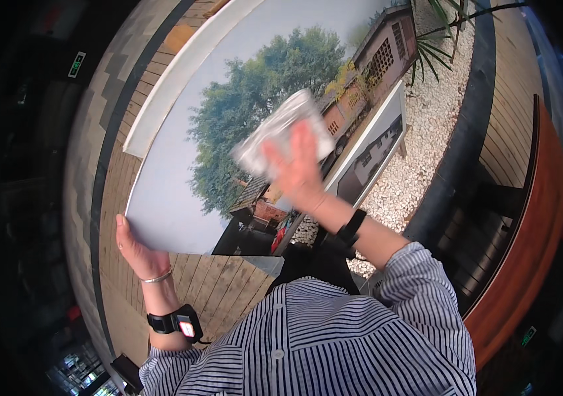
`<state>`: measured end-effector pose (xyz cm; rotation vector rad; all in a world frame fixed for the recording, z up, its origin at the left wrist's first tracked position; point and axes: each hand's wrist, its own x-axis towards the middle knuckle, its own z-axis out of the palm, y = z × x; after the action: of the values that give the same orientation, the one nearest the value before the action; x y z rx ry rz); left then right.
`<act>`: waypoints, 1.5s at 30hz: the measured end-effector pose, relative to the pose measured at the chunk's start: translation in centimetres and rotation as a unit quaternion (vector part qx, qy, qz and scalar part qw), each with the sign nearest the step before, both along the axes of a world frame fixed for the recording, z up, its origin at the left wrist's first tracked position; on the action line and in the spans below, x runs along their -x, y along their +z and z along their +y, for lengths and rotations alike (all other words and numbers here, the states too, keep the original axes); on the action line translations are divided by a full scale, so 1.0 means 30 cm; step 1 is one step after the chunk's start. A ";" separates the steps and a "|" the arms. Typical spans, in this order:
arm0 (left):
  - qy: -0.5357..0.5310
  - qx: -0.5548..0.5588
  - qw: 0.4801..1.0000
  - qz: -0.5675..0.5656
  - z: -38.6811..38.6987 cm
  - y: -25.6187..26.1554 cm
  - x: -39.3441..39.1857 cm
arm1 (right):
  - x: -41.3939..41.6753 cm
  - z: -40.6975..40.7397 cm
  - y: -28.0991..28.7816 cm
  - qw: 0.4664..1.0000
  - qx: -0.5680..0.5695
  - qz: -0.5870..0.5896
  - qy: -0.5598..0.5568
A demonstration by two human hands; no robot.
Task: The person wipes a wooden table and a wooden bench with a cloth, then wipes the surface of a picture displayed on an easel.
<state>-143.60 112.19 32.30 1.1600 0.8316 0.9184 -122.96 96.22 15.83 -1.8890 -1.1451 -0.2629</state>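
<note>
A large photo panel [172, 193] with a printed scene of trees and brick buildings lies tilted before me. My left hand [137, 250] grips its lower left corner, thumb at the side edge and fingers hidden behind. Over the printed trees, my right hand [298, 171] is spread on a folded white cloth [274, 131] against the panel's face. Both the hand and the cloth are blurred. A thick white border [150, 116] runs along the panel's upper left side; whether it is a separate board I cannot tell.
Beyond the panel's right edge stands a smaller white-framed picture [378, 143] on a wooden leg. White pebbles [440, 99] fill a bed with a dark kerb [464, 133]. Spiky plant leaves [432, 57] reach in above. A reddish wooden tabletop [529, 257] lies right, wooden decking [207, 282] below.
</note>
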 end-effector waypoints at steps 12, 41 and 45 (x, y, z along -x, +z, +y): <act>0.019 -0.047 0.999 0.015 -0.003 0.004 0.039 | -0.150 0.207 0.284 0.995 -0.085 0.034 -0.040; 0.095 -0.067 0.993 -0.014 -0.039 0.001 0.003 | 0.619 -0.334 -0.253 0.981 0.146 0.033 0.121; 0.078 -0.068 0.994 -0.024 -0.022 -0.014 -0.005 | 0.587 -0.350 -0.272 0.985 0.154 0.024 0.072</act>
<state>-143.46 111.53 31.87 1.1982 0.8388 1.1429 -140.56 85.71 7.68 -2.0531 -1.3430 0.0448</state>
